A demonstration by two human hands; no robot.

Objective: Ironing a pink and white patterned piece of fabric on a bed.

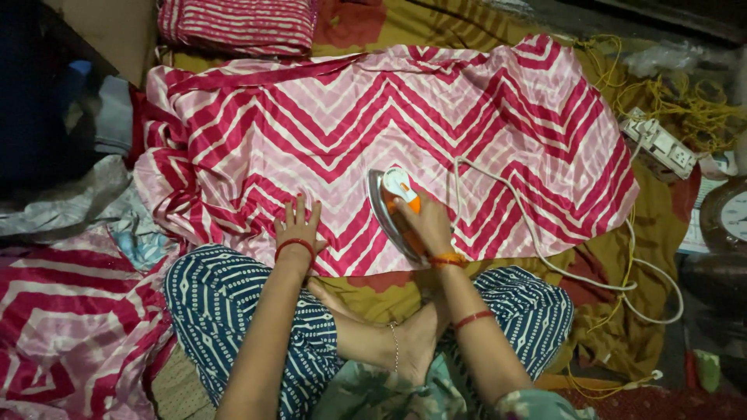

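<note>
A pink, white and crimson zigzag cloth (373,124) lies spread out flat in front of me. My left hand (296,225) rests palm down on its near edge, fingers spread, a red bangle at the wrist. My right hand (424,225) grips the orange handle of a white and orange electric iron (394,204) that stands tilted on its side on the cloth. The iron's white cord (537,241) runs right across the cloth and loops off its edge. I sit cross-legged in blue patterned trousers (226,303).
A folded cloth of the same pattern (237,23) lies at the back, another piece (70,327) at my left. A white power strip (661,146) with tangled yellow wire (692,109) and a round clock (727,214) sit at the right.
</note>
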